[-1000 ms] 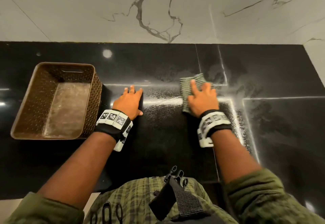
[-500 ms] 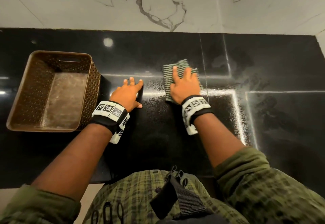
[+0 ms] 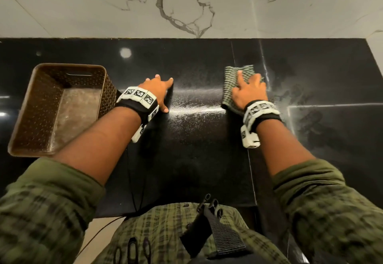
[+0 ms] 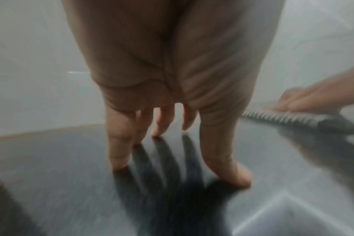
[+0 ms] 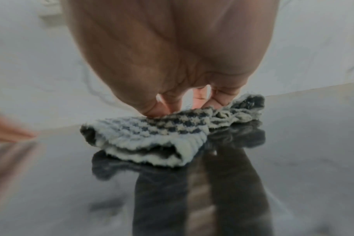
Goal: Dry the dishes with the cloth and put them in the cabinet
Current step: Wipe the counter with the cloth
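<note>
The head view looks steeply down on the black worktop (image 3: pixel 196 160) toward the wall. Each wrist view sits low, close behind its palm, blurred; both apparently glimpse the opposite hand.

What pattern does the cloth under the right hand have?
The cloth is dark-and-pale checked, clearest in the right wrist view.

Head view dim, lamp glare on the counter (image 3: pixel 125 53) at 11 o'clock; wrist views hazy, edges motion-blurred.
</note>
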A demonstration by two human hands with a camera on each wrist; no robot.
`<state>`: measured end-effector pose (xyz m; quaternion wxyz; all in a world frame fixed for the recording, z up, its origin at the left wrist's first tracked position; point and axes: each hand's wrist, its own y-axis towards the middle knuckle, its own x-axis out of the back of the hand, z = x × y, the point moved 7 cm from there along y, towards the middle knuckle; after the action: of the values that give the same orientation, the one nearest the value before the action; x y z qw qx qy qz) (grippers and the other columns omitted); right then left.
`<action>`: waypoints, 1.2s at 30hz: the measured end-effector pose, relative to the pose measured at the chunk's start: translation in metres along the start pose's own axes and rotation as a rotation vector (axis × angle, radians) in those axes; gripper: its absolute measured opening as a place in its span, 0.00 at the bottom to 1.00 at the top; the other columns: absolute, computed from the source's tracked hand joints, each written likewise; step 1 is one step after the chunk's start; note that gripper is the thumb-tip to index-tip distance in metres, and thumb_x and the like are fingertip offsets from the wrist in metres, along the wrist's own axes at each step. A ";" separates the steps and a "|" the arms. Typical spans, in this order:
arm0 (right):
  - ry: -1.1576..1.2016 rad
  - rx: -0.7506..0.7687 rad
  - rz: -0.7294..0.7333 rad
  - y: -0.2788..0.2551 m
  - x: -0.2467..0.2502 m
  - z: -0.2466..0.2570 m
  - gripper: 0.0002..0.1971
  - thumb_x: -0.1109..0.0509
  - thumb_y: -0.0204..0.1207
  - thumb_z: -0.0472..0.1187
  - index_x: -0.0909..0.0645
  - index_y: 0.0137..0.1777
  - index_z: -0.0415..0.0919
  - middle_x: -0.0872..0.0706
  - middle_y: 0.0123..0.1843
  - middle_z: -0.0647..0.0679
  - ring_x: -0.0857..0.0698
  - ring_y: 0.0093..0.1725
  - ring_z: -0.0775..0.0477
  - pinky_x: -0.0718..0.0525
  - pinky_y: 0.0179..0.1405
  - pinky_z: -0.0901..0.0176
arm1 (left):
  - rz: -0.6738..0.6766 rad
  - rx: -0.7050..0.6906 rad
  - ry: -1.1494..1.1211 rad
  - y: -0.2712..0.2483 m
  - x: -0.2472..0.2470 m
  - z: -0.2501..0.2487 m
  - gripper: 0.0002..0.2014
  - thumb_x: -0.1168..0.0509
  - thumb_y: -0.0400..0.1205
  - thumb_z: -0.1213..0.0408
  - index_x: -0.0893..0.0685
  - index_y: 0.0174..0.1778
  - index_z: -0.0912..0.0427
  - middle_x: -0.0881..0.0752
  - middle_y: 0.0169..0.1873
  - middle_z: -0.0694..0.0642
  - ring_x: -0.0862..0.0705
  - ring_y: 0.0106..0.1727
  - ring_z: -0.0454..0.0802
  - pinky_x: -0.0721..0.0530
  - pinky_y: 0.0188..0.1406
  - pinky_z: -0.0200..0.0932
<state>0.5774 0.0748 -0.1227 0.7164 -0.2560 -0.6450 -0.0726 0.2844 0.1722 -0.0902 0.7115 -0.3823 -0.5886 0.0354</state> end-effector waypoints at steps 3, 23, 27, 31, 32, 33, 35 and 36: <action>-0.058 -0.111 -0.004 0.016 0.002 -0.040 0.35 0.54 0.83 0.56 0.52 0.90 0.51 0.47 0.86 0.25 0.42 0.84 0.22 0.40 0.84 0.32 | 0.032 -0.009 0.007 0.014 -0.008 0.000 0.66 0.13 0.64 0.49 0.52 0.90 0.46 0.39 0.83 0.74 0.30 0.77 0.81 0.23 0.71 0.75; -0.207 0.301 -0.089 0.066 0.021 0.105 0.32 0.53 0.87 0.52 0.54 0.91 0.52 0.39 0.86 0.30 0.41 0.86 0.31 0.41 0.82 0.36 | 0.046 -0.009 -0.015 0.027 -0.012 -0.006 0.66 0.14 0.67 0.55 0.56 0.90 0.51 0.38 0.80 0.78 0.30 0.75 0.84 0.25 0.72 0.70; -0.228 0.136 -0.042 0.097 0.037 0.014 0.33 0.53 0.87 0.49 0.56 0.91 0.49 0.40 0.87 0.30 0.45 0.87 0.32 0.44 0.83 0.32 | 0.047 -0.009 -0.018 0.033 -0.015 -0.003 0.67 0.13 0.65 0.53 0.56 0.90 0.49 0.39 0.80 0.78 0.31 0.75 0.85 0.24 0.73 0.72; -0.232 -0.038 0.002 0.097 0.041 -0.065 0.33 0.56 0.86 0.49 0.58 0.91 0.51 0.43 0.88 0.30 0.48 0.88 0.33 0.45 0.83 0.32 | 0.041 -0.004 -0.007 0.035 -0.016 -0.004 0.67 0.13 0.65 0.54 0.56 0.90 0.49 0.38 0.80 0.78 0.30 0.75 0.84 0.24 0.74 0.71; -0.219 -0.073 0.000 0.094 0.041 -0.081 0.33 0.56 0.85 0.49 0.57 0.91 0.52 0.43 0.88 0.29 0.47 0.88 0.33 0.45 0.83 0.32 | 0.040 0.001 -0.007 0.035 -0.016 -0.003 0.67 0.13 0.65 0.54 0.56 0.90 0.48 0.38 0.80 0.78 0.30 0.76 0.84 0.25 0.74 0.71; -0.210 -0.105 -0.009 0.089 0.039 -0.097 0.33 0.57 0.85 0.49 0.56 0.91 0.52 0.43 0.87 0.29 0.47 0.87 0.32 0.45 0.83 0.32 | 0.042 0.007 -0.008 0.034 -0.016 -0.003 0.67 0.13 0.65 0.54 0.55 0.90 0.48 0.39 0.81 0.77 0.31 0.76 0.84 0.25 0.74 0.72; -0.173 -0.178 0.007 0.069 0.037 -0.122 0.32 0.55 0.86 0.49 0.55 0.90 0.53 0.45 0.88 0.30 0.46 0.86 0.29 0.46 0.84 0.33 | 0.039 0.010 -0.008 0.034 -0.017 -0.002 0.67 0.12 0.64 0.54 0.54 0.89 0.46 0.38 0.80 0.76 0.31 0.76 0.84 0.23 0.72 0.73; -0.158 -0.207 0.011 0.057 0.035 -0.131 0.32 0.55 0.87 0.50 0.55 0.90 0.54 0.46 0.88 0.30 0.45 0.86 0.27 0.45 0.84 0.33 | 0.033 0.009 -0.005 0.034 -0.016 -0.002 0.67 0.12 0.63 0.53 0.54 0.89 0.46 0.36 0.79 0.76 0.29 0.74 0.84 0.21 0.70 0.73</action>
<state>0.7240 0.0713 -0.1095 0.6335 -0.3371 -0.6870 -0.1146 0.2946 0.1870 -0.1230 0.7111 -0.3888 -0.5835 0.0508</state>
